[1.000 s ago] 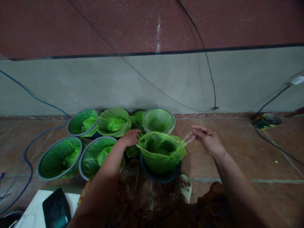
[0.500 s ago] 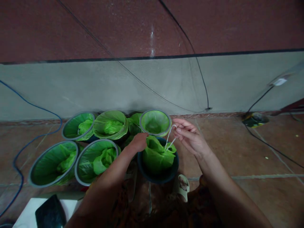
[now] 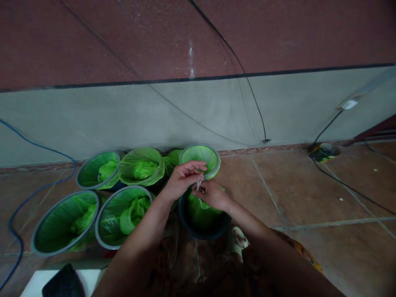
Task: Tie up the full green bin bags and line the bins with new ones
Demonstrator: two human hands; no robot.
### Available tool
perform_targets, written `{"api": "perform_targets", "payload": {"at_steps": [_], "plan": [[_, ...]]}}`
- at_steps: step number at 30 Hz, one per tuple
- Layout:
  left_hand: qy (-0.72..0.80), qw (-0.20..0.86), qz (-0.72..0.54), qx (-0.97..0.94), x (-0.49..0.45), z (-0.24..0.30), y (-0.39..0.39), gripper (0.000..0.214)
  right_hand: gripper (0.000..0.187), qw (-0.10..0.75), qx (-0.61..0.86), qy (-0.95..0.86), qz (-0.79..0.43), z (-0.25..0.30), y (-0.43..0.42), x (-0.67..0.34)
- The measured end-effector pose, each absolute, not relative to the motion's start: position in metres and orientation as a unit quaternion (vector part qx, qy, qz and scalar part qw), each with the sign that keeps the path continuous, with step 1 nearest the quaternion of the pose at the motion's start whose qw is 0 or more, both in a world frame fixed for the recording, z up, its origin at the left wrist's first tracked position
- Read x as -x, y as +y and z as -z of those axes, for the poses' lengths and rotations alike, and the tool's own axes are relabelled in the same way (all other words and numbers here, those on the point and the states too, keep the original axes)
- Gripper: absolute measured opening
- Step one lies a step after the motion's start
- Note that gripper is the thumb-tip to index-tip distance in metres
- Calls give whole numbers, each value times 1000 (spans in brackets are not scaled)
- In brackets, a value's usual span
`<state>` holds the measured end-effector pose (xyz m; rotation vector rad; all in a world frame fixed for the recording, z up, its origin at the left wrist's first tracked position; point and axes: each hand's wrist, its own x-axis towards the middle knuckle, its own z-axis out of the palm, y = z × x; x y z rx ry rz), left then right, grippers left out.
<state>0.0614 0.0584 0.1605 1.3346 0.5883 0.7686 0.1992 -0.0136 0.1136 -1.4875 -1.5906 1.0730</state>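
Over the dark bin (image 3: 204,235), the person's right hand (image 3: 214,195) is closed on a white drawstring (image 3: 199,185); the left hand (image 3: 182,180) touches there too, though I can't tell its grip. The green bag (image 3: 201,214) sits inside the bin.

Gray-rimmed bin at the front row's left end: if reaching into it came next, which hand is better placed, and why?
Probably the left hand: it is nearer the gray-rimmed bin, while the right hand, over the dark bin, would likely cross the left forearm. Both are at the white cord.
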Motion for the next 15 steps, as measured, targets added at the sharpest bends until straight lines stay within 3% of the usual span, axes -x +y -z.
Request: {"api": "perform_targets", "payload": {"at_steps": [3, 6, 11, 15], "plan": [[375, 599, -409, -578, -65, -141, 67, 41, 34, 388, 581, -584, -414, -120, -10, -206], [426, 550, -336, -635, -67, -120, 67, 34, 42, 459, 558, -517, -459, -132, -6, -219], [290, 549, -158, -768, -81, -102, 36, 23, 41, 555, 499, -381, -546, -147, -4, -232], [386, 536, -161, -734, -93, -93, 26, 29, 35, 617, 485, -335, -521, -158, -7, -244]]}}
